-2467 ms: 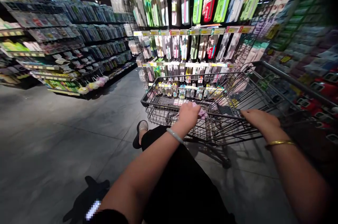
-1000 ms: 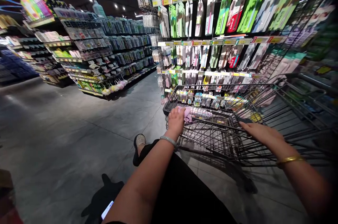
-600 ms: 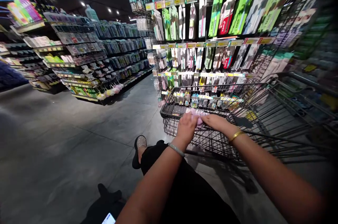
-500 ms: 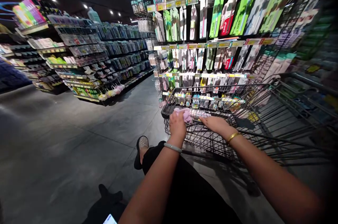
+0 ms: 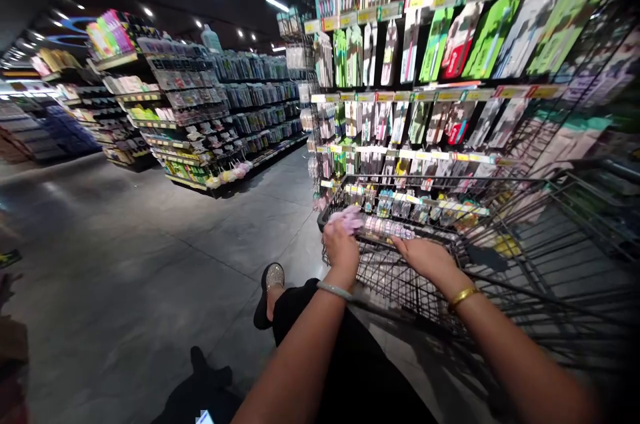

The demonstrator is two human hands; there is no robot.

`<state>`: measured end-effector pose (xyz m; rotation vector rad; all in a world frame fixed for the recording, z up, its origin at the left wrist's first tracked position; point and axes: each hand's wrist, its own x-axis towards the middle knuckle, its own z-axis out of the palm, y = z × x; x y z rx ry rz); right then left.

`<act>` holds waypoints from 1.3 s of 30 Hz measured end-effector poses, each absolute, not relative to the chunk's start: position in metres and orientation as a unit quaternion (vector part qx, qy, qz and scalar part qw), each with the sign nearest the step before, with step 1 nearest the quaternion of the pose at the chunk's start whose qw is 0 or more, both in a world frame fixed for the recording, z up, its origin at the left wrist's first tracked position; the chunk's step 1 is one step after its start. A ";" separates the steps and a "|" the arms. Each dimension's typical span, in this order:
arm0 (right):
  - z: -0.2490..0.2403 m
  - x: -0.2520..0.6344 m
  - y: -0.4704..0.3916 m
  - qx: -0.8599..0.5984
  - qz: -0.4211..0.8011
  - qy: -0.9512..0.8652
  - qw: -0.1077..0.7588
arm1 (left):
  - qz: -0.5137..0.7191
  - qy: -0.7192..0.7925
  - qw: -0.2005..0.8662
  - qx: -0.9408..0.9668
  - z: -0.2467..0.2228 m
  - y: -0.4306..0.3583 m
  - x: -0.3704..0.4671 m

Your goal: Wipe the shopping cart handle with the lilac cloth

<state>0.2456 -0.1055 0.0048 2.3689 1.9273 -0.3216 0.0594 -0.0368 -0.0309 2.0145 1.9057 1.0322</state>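
My left hand (image 5: 341,251), a pale bangle at its wrist, is closed around a crumpled pink cloth (image 5: 349,216) at the near corner of a black wire shopping cart (image 5: 385,277). Some of the cloth sticks out above the fingers. Farther right, my right hand (image 5: 425,259) lies over the cart's top rim, with its fingers curled round the bar and partly hidden. A gold bangle circles that wrist. Between the hands, a row of pink and white packs (image 5: 390,227) shows behind the rim; whether it lies inside the cart I cannot tell.
Beyond the cart rises a rack of hanging packets (image 5: 400,117) with price strips. Stocked shelves (image 5: 175,104) stand across the aisle to the left. The grey floor (image 5: 200,237) runs between them, with my shoe (image 5: 273,287) on it. A phone-like lit edge (image 5: 204,417) shows at the bottom.
My view has turned left, so the rack and cart sit farther right. The pink cloth has changed shape in my left hand. My right hand stays on the cart's rim.
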 end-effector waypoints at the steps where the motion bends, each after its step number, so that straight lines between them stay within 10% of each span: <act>1: 0.005 0.245 -0.105 0.775 -0.109 0.622 0.028 | 0.362 0.685 0.097 0.625 -0.030 -0.028 0.055; 12: 0.004 0.246 -0.105 0.754 -0.084 0.651 0.039 | 0.290 0.419 0.110 0.853 -0.035 -0.081 0.088; 20: 0.012 0.241 -0.103 0.785 -0.111 0.609 0.029 | 0.378 0.741 0.182 0.525 -0.028 -0.020 0.056; 39: 0.007 0.247 -0.095 0.799 -0.118 0.589 0.022 | 0.227 0.653 0.193 0.696 -0.042 -0.048 0.070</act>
